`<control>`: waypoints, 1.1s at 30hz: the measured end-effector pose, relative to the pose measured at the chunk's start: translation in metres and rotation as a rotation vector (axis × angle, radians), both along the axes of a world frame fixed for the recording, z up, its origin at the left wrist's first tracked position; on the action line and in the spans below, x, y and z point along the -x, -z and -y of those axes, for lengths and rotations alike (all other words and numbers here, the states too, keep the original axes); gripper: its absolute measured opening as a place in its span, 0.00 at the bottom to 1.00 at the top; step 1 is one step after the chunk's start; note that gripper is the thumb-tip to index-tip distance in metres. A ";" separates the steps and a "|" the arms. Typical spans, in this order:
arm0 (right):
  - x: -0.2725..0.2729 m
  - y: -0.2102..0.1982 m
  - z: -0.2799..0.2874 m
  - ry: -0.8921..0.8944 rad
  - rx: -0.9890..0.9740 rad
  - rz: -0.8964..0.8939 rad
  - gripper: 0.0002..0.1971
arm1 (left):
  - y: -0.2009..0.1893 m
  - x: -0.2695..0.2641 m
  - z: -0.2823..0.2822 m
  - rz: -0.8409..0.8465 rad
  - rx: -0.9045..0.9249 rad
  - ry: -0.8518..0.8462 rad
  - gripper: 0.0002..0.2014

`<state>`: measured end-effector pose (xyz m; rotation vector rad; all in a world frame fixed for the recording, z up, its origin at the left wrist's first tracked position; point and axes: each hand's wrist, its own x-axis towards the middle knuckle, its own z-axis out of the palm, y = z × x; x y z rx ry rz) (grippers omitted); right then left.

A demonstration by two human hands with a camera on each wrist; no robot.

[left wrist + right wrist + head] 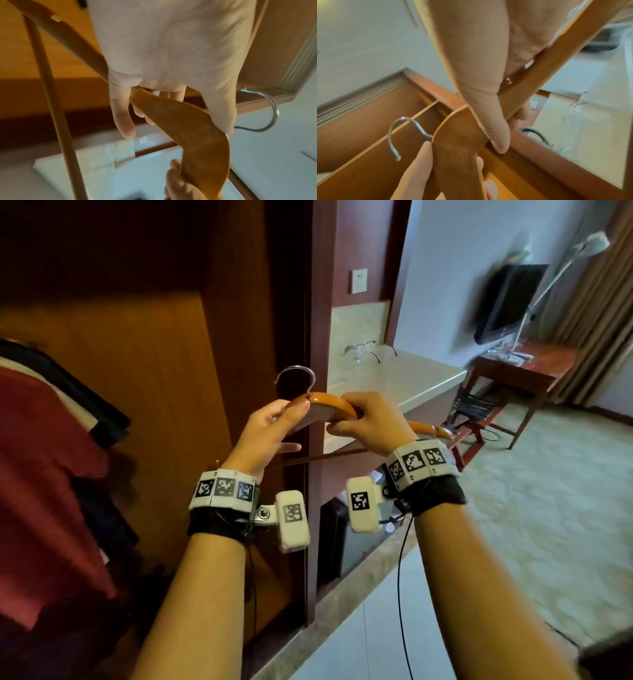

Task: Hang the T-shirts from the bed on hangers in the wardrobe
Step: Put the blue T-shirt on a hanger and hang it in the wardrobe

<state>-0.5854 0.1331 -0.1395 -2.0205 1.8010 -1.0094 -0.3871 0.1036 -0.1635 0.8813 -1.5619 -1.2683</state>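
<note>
From the head camera, I hold an orange-brown curved wooden hanger with a silver metal hook (337, 405) out in front of my chest, level with the edge of the dark wooden wardrobe (144, 364). My left hand (270, 433) grips the hanger's left shoulder, thumb on top close to the hook and fingers beneath; my right hand (370, 419) is curled over the right shoulder just past the centre, so the hook stands up between my two hands. The hanger's right tip sticks out beyond my right wrist, and its thin lower bar runs under both hands. A red T-shirt (44, 474) hangs inside the wardrobe at my left, with darker garments beside it. Behind the hanger is a pale stone counter (404, 378) with glasses on it. In the left wrist view, my left hand (171, 60) wraps the hanger (197, 128), fingers behind the wood and thumb in front, the hook curving off at the right, my right hand's fingers clasping the far arm below. In the right wrist view, my right hand (479, 67) pinches the hanger (458, 142), thumb pressed on its face, and my left fingers close on the wood beside the hook.
</note>
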 end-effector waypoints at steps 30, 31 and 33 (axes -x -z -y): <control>0.547 0.110 -0.103 0.743 0.080 0.241 0.05 | 0.086 0.626 0.015 0.133 -0.069 0.594 0.17; 0.564 0.113 -0.094 0.753 0.077 0.235 0.05 | 0.089 0.645 0.025 0.143 -0.068 0.612 0.18; 0.599 0.121 -0.074 0.790 0.072 0.234 0.05 | 0.096 0.686 0.048 0.159 -0.073 0.648 0.18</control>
